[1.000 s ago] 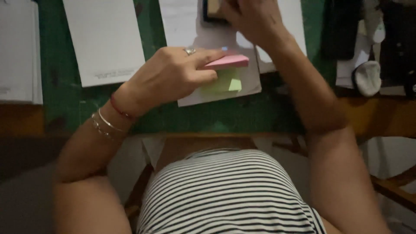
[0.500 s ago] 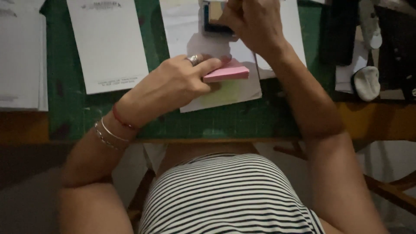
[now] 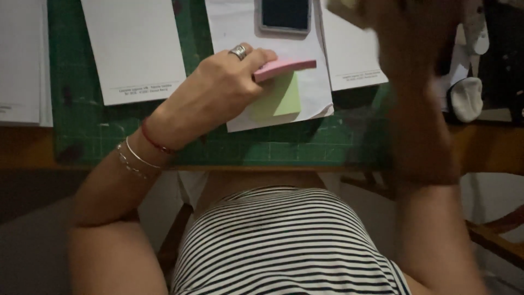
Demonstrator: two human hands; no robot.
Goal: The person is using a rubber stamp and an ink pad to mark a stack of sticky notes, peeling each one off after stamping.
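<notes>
Green cutting mat on wooden desk, w/ white sheets: one upper left, centre sheet under the work, another at right. Dark ink pad at top of centre sheet. Left hand, ring on one finger, pinched shut on pink sticky-note pad, held just above green sticky note stuck to centre sheet. Right hand raised, blurred; grip: can't tell.

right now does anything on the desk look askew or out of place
Slightly: the middle paper sheet lies tilted on the green cutting mat, unlike its squarer neighbours. The left hand pinches a pink sticky-note pad over a green note.
</notes>
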